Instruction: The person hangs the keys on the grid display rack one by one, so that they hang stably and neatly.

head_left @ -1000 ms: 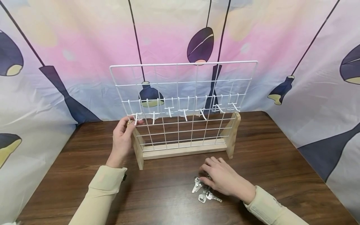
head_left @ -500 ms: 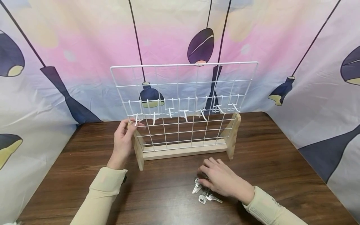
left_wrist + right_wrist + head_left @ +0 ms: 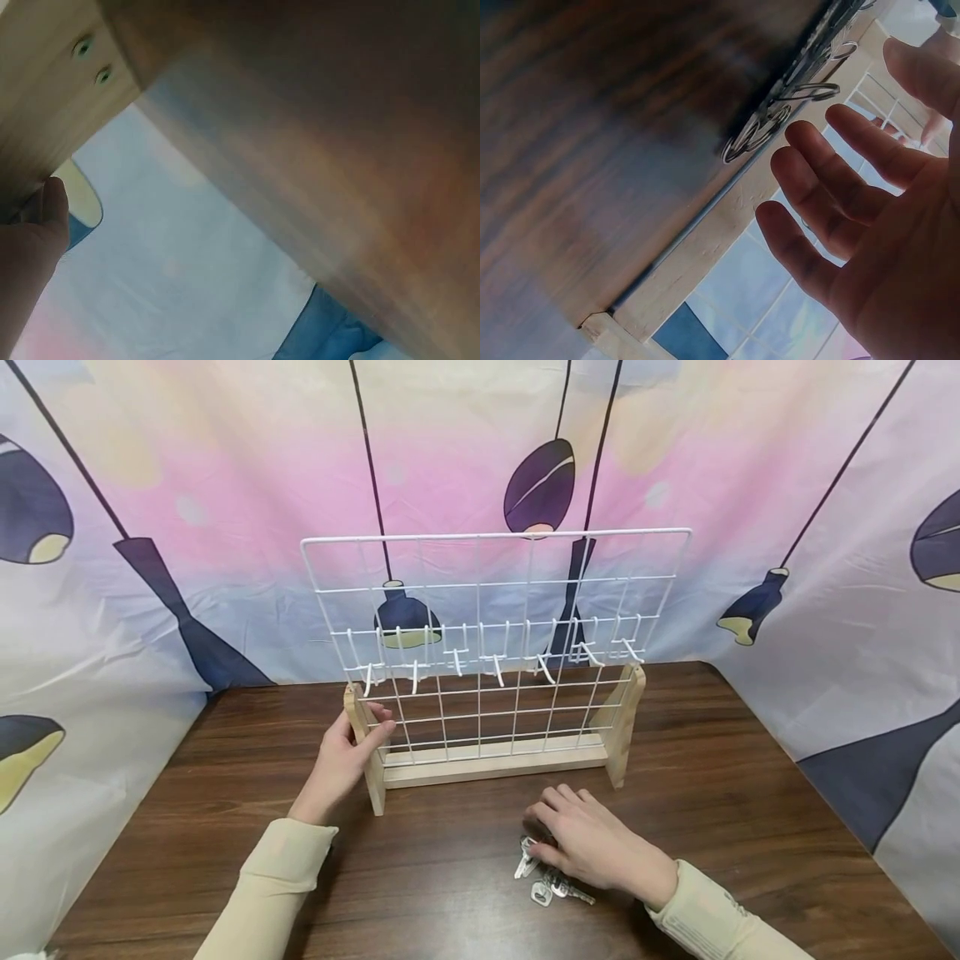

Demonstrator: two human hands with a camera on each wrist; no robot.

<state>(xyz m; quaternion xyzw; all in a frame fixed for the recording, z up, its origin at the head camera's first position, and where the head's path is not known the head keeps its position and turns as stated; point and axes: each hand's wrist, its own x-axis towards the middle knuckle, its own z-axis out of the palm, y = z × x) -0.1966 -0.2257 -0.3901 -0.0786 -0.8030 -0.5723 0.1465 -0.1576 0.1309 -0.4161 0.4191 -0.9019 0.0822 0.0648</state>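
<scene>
A white wire grid rack [image 3: 480, 718] stands upright in wooden side panels joined by a wooden base bar [image 3: 495, 766]. My left hand [image 3: 337, 772] grips the left side panel [image 3: 377, 789], thumb on its inner side; in the left wrist view fingers meet the edge of a wooden panel [image 3: 45, 112] with two screws. Over the bunch of keys [image 3: 542, 892] in front of the rack hovers my right hand [image 3: 596, 839]. Its fingers are loosely bent in the right wrist view, apart from the metal key rings [image 3: 810, 91] lying on the table. The hand hides part of the bunch.
Several white hooks [image 3: 497, 671] hang in a row across the grid, pointing forward. The dark wooden table [image 3: 750, 827] ends at a patterned cloth [image 3: 465, 452] behind and on both sides.
My left hand has slid down the left side panel from its top corner to lower down. The right hand has stayed nearly still over the keys.
</scene>
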